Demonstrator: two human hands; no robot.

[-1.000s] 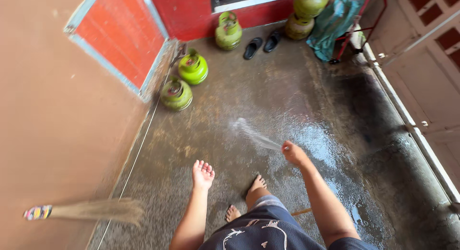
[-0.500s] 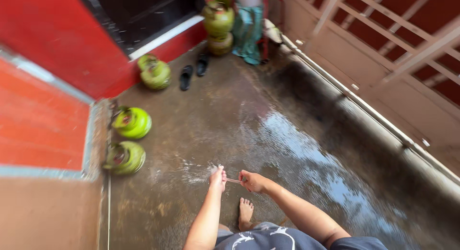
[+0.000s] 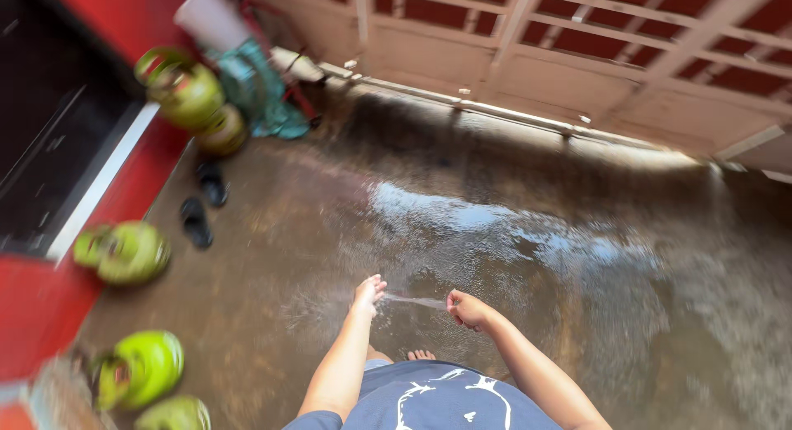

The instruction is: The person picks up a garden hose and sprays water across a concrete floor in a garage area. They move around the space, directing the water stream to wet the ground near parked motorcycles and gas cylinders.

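Along the red wall at the left sit green gas cylinders (image 3: 124, 250), with a pair of dark sandals (image 3: 202, 203) further up the concrete floor (image 3: 272, 232). The left hand (image 3: 367, 294) is spread open, fingers splayed, catching a thin stream of water (image 3: 417, 300). The right hand (image 3: 467, 308) is curled closed at the stream's other end; what it grips I cannot tell. The middle of the floor already glistens wet toward the gate (image 3: 528, 51), while the strip beside the cylinders looks dry.
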